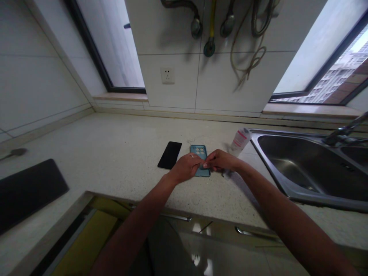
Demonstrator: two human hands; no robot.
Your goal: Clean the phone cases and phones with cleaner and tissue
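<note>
A blue-green phone case [202, 173] with camera cut-outs at its far end lies on the counter. Over its middle, the fingertips of both hands meet. My left hand [186, 167], wearing a ring, has its fingers drawn together; whatever they pinch is too small to make out. My right hand [220, 159] is also closed in a pinch at the same spot, and what it holds is hidden. Just left of the case is a phone [170, 155] with a dark screen, lying flat, apart from the hands.
Beyond my right hand, a crumpled clear and white packet [240, 140] with red print sits beside the steel sink [270, 168]. A dark flat panel [31, 191] is on the counter [120, 153] at far left. Drawer handles [178, 217] run below the front edge.
</note>
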